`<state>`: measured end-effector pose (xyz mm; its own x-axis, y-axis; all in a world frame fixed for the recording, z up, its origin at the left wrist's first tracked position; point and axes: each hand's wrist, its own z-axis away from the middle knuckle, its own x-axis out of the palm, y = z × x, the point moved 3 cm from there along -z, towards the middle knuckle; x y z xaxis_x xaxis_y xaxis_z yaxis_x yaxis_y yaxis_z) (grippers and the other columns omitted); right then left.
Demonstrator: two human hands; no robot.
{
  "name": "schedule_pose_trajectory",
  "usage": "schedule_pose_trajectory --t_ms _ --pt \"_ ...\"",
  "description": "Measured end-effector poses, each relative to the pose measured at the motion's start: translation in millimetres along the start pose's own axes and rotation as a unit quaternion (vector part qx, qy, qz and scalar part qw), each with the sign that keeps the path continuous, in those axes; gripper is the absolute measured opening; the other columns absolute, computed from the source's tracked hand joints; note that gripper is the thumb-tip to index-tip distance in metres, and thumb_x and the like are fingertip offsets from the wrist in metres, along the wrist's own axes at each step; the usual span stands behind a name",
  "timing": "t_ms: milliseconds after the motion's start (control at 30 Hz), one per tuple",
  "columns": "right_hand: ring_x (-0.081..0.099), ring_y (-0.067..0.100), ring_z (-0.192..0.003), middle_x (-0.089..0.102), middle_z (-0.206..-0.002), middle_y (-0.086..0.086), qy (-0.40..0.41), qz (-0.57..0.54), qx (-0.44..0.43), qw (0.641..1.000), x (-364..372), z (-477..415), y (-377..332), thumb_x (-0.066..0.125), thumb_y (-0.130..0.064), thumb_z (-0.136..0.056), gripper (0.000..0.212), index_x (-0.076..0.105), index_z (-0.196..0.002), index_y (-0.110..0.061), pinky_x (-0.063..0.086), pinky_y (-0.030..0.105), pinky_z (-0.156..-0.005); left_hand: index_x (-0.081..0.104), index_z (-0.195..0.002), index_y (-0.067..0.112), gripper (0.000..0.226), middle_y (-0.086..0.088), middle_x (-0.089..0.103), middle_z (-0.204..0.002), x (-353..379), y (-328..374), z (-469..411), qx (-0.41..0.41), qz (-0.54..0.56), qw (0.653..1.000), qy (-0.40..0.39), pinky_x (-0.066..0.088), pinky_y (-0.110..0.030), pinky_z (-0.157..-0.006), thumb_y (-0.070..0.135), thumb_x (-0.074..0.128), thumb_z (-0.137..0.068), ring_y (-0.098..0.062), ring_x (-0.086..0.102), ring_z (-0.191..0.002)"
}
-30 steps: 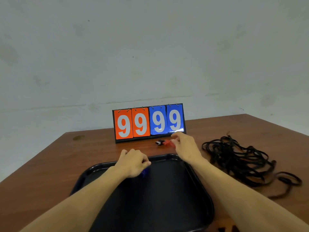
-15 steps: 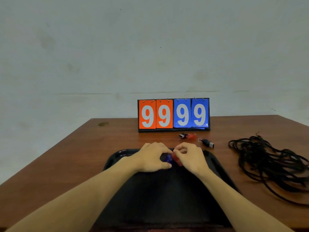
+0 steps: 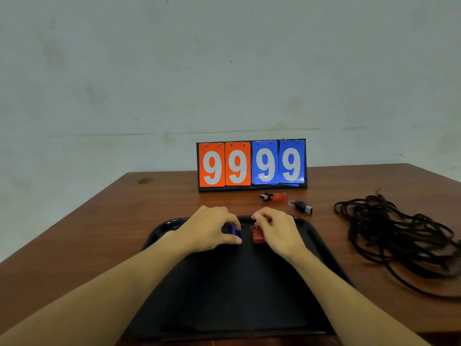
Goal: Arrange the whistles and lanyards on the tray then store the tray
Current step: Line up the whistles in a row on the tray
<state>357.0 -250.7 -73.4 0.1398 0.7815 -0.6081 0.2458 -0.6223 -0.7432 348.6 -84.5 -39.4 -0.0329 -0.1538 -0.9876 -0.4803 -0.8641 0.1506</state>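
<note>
Both hands are now sitting a little apart at the tray's far end, no longer bunched together as a moment ago.

Left hand (image 3: 212,229) is pinching a blue whistle (image 3: 233,230) and right hand (image 3: 275,229) is closing around a red whistle (image 3: 258,235) — both low over the black tray (image 3: 321,248). Beyond the tray, another red whistle (image 3: 275,196) and a black whistle (image 3: 303,208) are lying on the table (image 3: 99,221), before the scoreboard (image 3: 252,164). Right of the tray, tangled black lanyards (image 3: 399,236) are sprawling — well apart from it.
</note>
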Motion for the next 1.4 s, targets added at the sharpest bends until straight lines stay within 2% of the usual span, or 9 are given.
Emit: schedule_pose_trajectory --t_ms 133,333,567,633,733,867,1100,1233,1400 --pt "0.056 0.000 -0.089 0.063 -0.103 -0.011 -0.042 -0.004 -0.010 0.999 4 1 -2 0.050 -0.019 -0.096 0.021 0.066 -0.106 -0.026 0.038 0.010 -0.070 0.056 -0.125 0.034 0.039 0.004 0.053 -0.119 0 1 0 0.008 -0.019 1.000 -0.009 0.041 -0.028 -0.092 0.047 0.057 -0.088 -0.010 0.049 -0.105" --pt "0.059 0.002 -0.090 0.065 -0.105 -0.010 -0.082 0.003 -0.020 0.996 0 1 2 0.057 -0.019 -0.093 0.017 0.067 -0.100 -0.031 0.041 0.011 -0.071 0.060 -0.121 0.033 0.035 0.003 0.055 -0.121 0 1 0 0.011 -0.017 1.000 -0.003 0.043 -0.029 -0.092 0.044 0.058 -0.088 -0.011 0.051 -0.107" --pt "0.062 0.006 -0.095 0.066 -0.095 -0.015 -0.102 -0.011 -0.043 0.994 -2 4 -3 0.068 -0.025 -0.086 0.013 0.064 -0.085 -0.038 0.051 0.027 -0.087 0.061 -0.120 0.028 0.040 0.005 0.061 -0.122 -4 -4 4 -0.003 0.011 1.000 0.022 0.047 -0.026 -0.091 0.040 0.067 -0.082 -0.011 0.055 -0.110" --pt "0.061 0.006 -0.096 0.067 -0.097 -0.012 -0.105 -0.019 -0.040 0.994 -1 4 -3 0.068 -0.029 -0.086 0.007 0.067 -0.091 -0.033 0.049 0.024 -0.086 0.063 -0.117 0.028 0.039 0.006 0.063 -0.121 -4 -5 4 -0.012 0.022 0.999 0.024 0.048 -0.026 -0.091 0.040 0.068 -0.081 -0.010 0.057 -0.108" --pt "0.059 0.005 -0.097 0.065 -0.102 -0.011 -0.131 -0.008 -0.044 0.990 0 6 -5 0.071 -0.039 -0.081 0.025 0.067 -0.103 -0.028 0.045 0.019 -0.079 0.064 -0.113 0.027 0.036 0.006 0.064 -0.116 -3 -6 3 -0.017 0.031 0.999 0.023 0.050 -0.028 -0.090 0.040 0.070 -0.080 -0.009 0.057 -0.104" --pt "0.055 0.005 -0.103 0.059 -0.108 -0.014 -0.154 0.023 -0.062 0.986 0 8 -6 0.076 -0.036 -0.076 0.035 0.062 -0.108 -0.031 0.044 0.023 -0.088 0.064 -0.109 0.026 0.034 0.007 0.060 -0.118 -3 -10 6 -0.022 0.045 0.998 0.031 0.050 -0.031 -0.092 0.037 0.072 -0.078 -0.010 0.055 -0.106" --pt "0.055 0.005 -0.104 0.060 -0.116 -0.011 -0.150 0.045 -0.093 0.983 4 10 -9 0.072 -0.027 -0.082 0.041 0.059 -0.120 -0.031 0.044 0.023 -0.089 0.062 -0.107 0.028 0.028 0.006 0.061 -0.118 2 -18 14 -0.037 0.124 0.991 0.025 0.043 -0.014 -0.076 0.032 0.071 -0.081 -0.005 0.052 -0.101" --pt "0.056 0.005 -0.099 0.061 -0.118 -0.011 -0.147 0.040 -0.096 0.984 5 10 -10 0.073 -0.027 -0.081 0.049 0.054 -0.126 -0.031 0.047 0.024 -0.089 0.059 -0.118 0.026 0.038 0.007 0.059 -0.121 1 -19 19 -0.032 0.126 0.991 0.013 0.041 -0.018 -0.084 0.030 0.070 -0.082 -0.003 0.049 -0.103" --pt "0.055 0.007 -0.095 0.059 -0.114 -0.011 -0.147 0.088 -0.109 0.979 8 12 -15 0.071 -0.032 -0.083 0.046 0.054 -0.125 -0.033 0.048 0.023 -0.085 0.059 -0.120 0.024 0.037 0.004 0.059 -0.124 2 -18 21 -0.032 0.109 0.993 0.018 0.044 -0.023 -0.091 0.028 0.067 -0.085 -0.008 0.053 -0.110"
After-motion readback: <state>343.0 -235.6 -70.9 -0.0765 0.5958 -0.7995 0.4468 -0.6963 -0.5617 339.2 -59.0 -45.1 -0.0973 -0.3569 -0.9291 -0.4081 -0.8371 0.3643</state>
